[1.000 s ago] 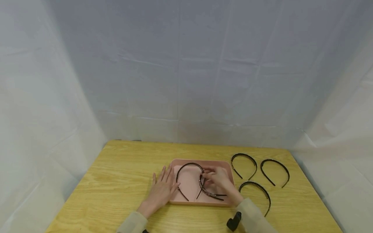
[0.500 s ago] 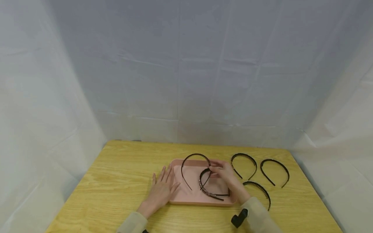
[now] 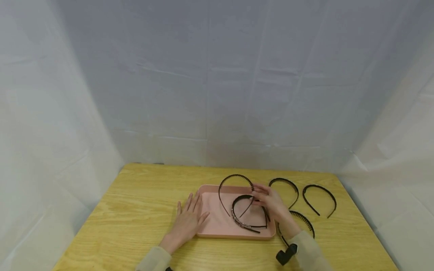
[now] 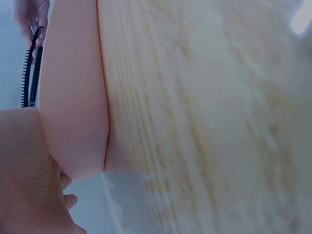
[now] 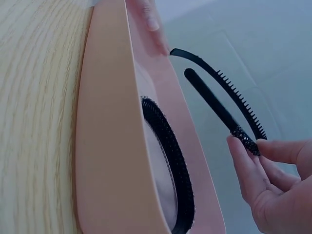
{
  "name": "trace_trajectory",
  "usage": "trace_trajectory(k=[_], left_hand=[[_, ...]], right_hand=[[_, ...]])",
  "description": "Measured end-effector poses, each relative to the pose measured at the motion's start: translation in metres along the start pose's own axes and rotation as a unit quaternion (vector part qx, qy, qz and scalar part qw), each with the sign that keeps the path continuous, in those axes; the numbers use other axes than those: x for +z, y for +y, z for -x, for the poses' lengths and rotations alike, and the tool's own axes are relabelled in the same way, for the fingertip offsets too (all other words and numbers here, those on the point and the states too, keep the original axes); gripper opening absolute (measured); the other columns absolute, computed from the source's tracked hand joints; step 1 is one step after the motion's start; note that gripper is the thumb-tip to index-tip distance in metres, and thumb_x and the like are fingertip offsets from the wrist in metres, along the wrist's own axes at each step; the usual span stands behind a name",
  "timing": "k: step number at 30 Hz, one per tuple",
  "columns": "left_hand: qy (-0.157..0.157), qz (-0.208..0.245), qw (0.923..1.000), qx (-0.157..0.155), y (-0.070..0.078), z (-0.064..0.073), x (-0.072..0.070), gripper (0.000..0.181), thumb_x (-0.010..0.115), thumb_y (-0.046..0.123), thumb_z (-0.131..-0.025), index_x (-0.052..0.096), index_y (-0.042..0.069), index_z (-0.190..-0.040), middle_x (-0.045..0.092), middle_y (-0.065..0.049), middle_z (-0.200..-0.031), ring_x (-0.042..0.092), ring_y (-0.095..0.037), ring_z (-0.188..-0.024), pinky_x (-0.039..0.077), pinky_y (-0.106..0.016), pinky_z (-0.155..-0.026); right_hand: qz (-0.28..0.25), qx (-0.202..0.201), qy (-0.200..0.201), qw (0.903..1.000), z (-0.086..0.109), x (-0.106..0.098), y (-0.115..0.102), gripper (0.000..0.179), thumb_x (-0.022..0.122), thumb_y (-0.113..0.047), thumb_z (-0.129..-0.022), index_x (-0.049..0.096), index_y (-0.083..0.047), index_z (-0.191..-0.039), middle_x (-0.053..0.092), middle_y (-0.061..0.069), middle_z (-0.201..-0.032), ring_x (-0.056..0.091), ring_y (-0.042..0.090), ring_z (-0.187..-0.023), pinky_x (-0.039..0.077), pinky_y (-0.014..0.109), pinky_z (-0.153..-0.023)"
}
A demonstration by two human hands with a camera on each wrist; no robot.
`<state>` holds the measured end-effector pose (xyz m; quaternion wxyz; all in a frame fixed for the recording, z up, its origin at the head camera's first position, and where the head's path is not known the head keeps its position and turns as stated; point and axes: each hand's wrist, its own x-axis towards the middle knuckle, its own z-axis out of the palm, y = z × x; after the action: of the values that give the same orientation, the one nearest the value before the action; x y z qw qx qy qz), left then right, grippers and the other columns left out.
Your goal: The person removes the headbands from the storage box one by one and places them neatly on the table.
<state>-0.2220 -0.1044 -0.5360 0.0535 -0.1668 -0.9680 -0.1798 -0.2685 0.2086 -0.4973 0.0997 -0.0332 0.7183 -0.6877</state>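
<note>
My right hand (image 3: pixel 272 203) pinches one side of a black toothed headband (image 3: pixel 236 175) between thumb and fingers, above the pink tray (image 3: pixel 213 216). The right wrist view shows the thumb and fingertips on a glittery stretch of the held headband (image 5: pixel 214 102), its two ends pointing away from the hand. In the right half of the tray lie overlapping black headbands (image 3: pixel 238 221) with a sparkling stretch; their exact number is hard to tell. My left hand (image 3: pixel 190 217) rests with spread fingers on the tray's left edge, and the left wrist view shows it against the tray's outer wall (image 4: pixel 73 87).
Right of the tray, three more black headbands lie on the wooden table (image 3: pixel 142 210): one at the back (image 3: pixel 285 180), one farther right (image 3: pixel 320 186) and one nearer (image 3: pixel 305 218), partly behind my right forearm. White sheeting (image 3: pixel 210 94) hangs behind and at both sides.
My right hand has lifted the toothed headband out of the tray and moved it to the right and away from me. The left hand stays in place.
</note>
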Motion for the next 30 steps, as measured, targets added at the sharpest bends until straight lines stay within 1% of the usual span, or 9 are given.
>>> trace_trajectory(k=[3,6,8,16,19,22,25,28,30], left_hand=[[0.0,-0.003,1.0,0.001,0.0,0.0,0.0,0.068,0.046,0.041,-0.107,0.03,-0.003,-0.157,0.022,-0.017,-0.167,0.02,-0.042,-0.152,0.015,-0.073,-0.116],[-0.001,-0.008,1.0,0.002,0.0,0.0,-0.001,0.068,0.045,0.042,-0.107,0.03,-0.002,-0.157,0.022,-0.017,-0.167,0.021,-0.042,-0.152,0.016,-0.073,-0.115],[-0.001,-0.011,0.9999,0.002,0.0,0.0,-0.001,0.068,0.045,0.042,-0.107,0.03,-0.002,-0.157,0.022,-0.017,-0.167,0.021,-0.041,-0.152,0.016,-0.073,-0.115],[-0.006,-0.007,1.0,0.0,0.001,-0.001,-0.001,0.068,0.045,0.042,-0.108,0.03,-0.002,-0.157,0.022,-0.017,-0.167,0.02,-0.041,-0.152,0.016,-0.073,-0.116],[-0.005,0.005,1.0,0.0,0.001,-0.001,-0.001,0.068,0.046,0.041,-0.107,0.03,-0.003,-0.157,0.022,-0.018,-0.166,0.02,-0.042,-0.152,0.015,-0.073,-0.116],[0.003,0.014,0.9999,0.002,0.001,-0.001,0.0,0.069,0.048,0.04,-0.106,0.031,-0.003,-0.156,0.023,-0.019,-0.166,0.02,-0.042,-0.152,0.014,-0.074,-0.115],[0.01,0.014,0.9998,0.007,0.001,-0.001,0.002,0.069,0.049,0.039,-0.106,0.032,-0.004,-0.156,0.024,-0.02,-0.165,0.022,-0.043,-0.151,0.015,-0.075,-0.115],[0.011,0.013,0.9998,0.008,0.001,-0.001,0.001,0.069,0.049,0.04,-0.106,0.032,-0.004,-0.156,0.024,-0.02,-0.166,0.022,-0.043,-0.151,0.015,-0.075,-0.115],[0.007,0.013,0.9999,0.006,0.002,-0.001,0.001,0.069,0.049,0.04,-0.106,0.031,-0.004,-0.156,0.023,-0.019,-0.166,0.021,-0.043,-0.152,0.015,-0.075,-0.115]], right_hand=[[-0.008,-0.003,0.004,1.0,0.002,-0.004,-0.001,0.054,0.055,-0.005,-0.104,0.036,0.006,-0.153,0.042,0.034,-0.146,0.063,0.034,-0.117,0.05,0.052,-0.104],[-0.008,-0.001,0.007,0.9999,0.004,-0.009,-0.002,0.055,0.056,-0.006,-0.104,0.035,0.007,-0.153,0.039,0.033,-0.147,0.068,0.022,-0.107,0.051,0.049,-0.103],[-0.006,0.001,0.006,1.0,0.005,-0.012,-0.002,0.056,0.056,-0.006,-0.104,0.033,0.006,-0.154,0.038,0.033,-0.148,0.069,0.019,-0.105,0.052,0.047,-0.102],[0.027,0.0,0.005,0.9996,0.011,-0.033,-0.003,0.057,0.053,-0.012,-0.106,0.03,0.006,-0.155,0.035,0.034,-0.152,0.066,0.023,-0.113,0.053,0.047,-0.101],[0.022,-0.001,0.006,0.9997,0.014,-0.043,-0.003,0.058,0.052,-0.011,-0.107,0.028,0.007,-0.156,0.032,0.035,-0.154,0.065,0.013,-0.112,0.052,0.047,-0.102],[0.014,-0.004,0.015,0.9998,0.017,-0.052,-0.003,0.057,0.052,-0.009,-0.106,0.028,0.008,-0.156,0.033,0.034,-0.153,0.064,0.002,-0.106,0.052,0.046,-0.103],[0.007,-0.007,0.029,0.9995,0.021,-0.06,-0.004,0.056,0.052,-0.008,-0.106,0.029,0.009,-0.155,0.04,0.031,-0.149,0.066,0.002,-0.103,0.053,0.045,-0.102],[0.005,-0.006,0.039,0.9992,0.026,-0.067,-0.006,0.056,0.052,-0.007,-0.106,0.028,0.01,-0.155,0.054,0.019,-0.139,0.068,0.003,-0.101,0.053,0.044,-0.101],[0.01,-0.005,0.044,0.999,0.03,-0.072,-0.009,0.056,0.052,-0.007,-0.106,0.029,0.009,-0.155,0.058,0.011,-0.133,0.068,0.002,-0.1,0.053,0.044,-0.101]])
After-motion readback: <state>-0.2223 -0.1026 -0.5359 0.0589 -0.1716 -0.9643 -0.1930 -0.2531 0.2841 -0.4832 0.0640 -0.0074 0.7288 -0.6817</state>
